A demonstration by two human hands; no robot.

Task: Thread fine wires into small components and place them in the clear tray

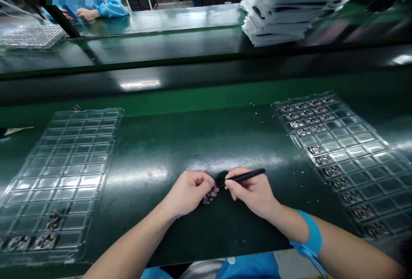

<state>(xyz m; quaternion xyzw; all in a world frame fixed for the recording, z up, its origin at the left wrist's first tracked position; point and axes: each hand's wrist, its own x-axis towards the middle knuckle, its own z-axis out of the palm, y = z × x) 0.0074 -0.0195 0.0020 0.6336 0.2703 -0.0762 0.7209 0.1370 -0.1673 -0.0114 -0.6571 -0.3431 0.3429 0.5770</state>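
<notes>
Steadying a Circuit Board [207,199]

The left hand [189,191] pinches it between fingers; at three o'clock, the right hand's [254,193] fingers grip a black tool [249,175], best kept light. Tabletop [180,135] trays flank: left tray [77,159], nine; right tray [349,144], three.

My left hand [189,193] pinches, thumb to forefinger; its tips face my right hand [252,193], close by, thumb and fingers also gripping. Wrists [171,208] sit behind the fingertips [210,182]; bare forearms [141,234] spread outward, back toward me.
</notes>
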